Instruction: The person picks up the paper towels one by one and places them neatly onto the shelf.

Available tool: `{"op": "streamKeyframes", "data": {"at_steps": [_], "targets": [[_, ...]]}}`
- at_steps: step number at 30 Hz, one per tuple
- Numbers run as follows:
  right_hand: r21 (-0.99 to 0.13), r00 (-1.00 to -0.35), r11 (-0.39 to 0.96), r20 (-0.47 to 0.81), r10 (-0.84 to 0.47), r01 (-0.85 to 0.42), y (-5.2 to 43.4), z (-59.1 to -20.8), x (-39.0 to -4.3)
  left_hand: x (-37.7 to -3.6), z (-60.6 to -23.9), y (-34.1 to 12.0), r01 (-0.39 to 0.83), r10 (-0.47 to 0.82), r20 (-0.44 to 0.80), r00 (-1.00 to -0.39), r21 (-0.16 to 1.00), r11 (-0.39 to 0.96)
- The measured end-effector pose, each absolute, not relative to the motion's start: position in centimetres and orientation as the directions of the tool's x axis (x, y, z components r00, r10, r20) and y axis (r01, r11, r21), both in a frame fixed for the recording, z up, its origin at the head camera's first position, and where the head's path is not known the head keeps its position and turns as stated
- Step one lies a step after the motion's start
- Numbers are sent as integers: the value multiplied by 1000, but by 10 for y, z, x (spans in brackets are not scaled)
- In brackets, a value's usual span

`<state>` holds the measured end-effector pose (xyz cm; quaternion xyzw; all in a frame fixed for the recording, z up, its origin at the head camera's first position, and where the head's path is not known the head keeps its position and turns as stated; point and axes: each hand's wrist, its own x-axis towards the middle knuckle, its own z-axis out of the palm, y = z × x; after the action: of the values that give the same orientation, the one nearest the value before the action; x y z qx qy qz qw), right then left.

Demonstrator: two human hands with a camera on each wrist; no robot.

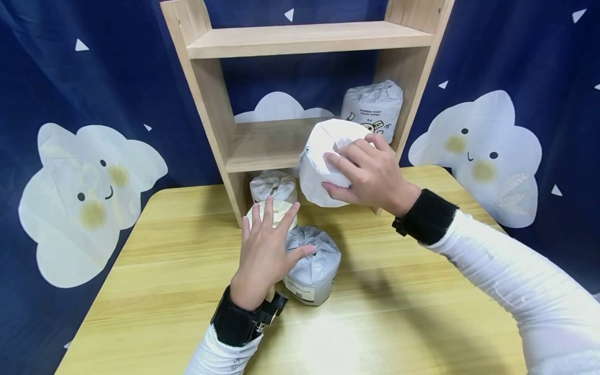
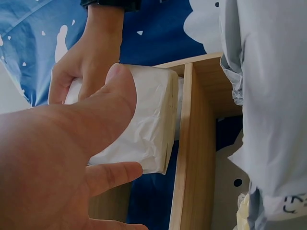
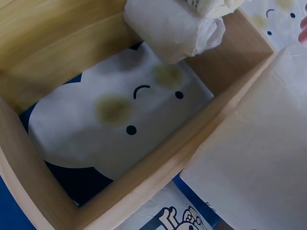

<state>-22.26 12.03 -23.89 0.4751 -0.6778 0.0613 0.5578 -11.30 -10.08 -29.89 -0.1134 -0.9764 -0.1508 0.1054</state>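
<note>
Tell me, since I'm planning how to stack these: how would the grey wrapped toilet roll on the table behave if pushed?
The grey roll stands on its flat end, so it would probably slide rather than roll. Its crinkled wrapper looks soft, so it likely dents under the left hand. The right hand lifts a similar white roll alone, suggesting they are light.

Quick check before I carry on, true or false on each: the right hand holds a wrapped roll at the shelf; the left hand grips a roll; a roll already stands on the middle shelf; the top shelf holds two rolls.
1. The right hand holds a white wrapped roll in front of the wooden shelf. True.
2. The left hand grips a roll. False: its fingers are spread, over the grey roll on the table.
3. A roll stands on the middle shelf. True: shelf roll, at the right.
4. The top shelf holds two rolls. False: none shows there.
</note>
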Motion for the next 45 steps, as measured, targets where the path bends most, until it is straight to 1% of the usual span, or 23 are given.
{"op": "streamKeyframes", "data": {"at_steps": [5,15,21,34,45], "targets": [[446,71,554,819,-569,-703,118,-235,-227,-113,-300,-101,259,190,257,-948,267,928],[437,70,566,830,-554,-699,117,-233,-234,-112,-299,-102,254,188,249,-950,271,928],[429,57,572,831,-553,-699,114,-230,-236,-112,-298,-103,246,185,230,-955,271,931],[422,35,569,823,-567,-706,114,-226,-242,-112,-298,-102,255,187,254,-949,269,929],[408,24,579,831,-556,-706,113,-226,-246,-112,-298,-102,250,186,237,-954,278,928]]}}
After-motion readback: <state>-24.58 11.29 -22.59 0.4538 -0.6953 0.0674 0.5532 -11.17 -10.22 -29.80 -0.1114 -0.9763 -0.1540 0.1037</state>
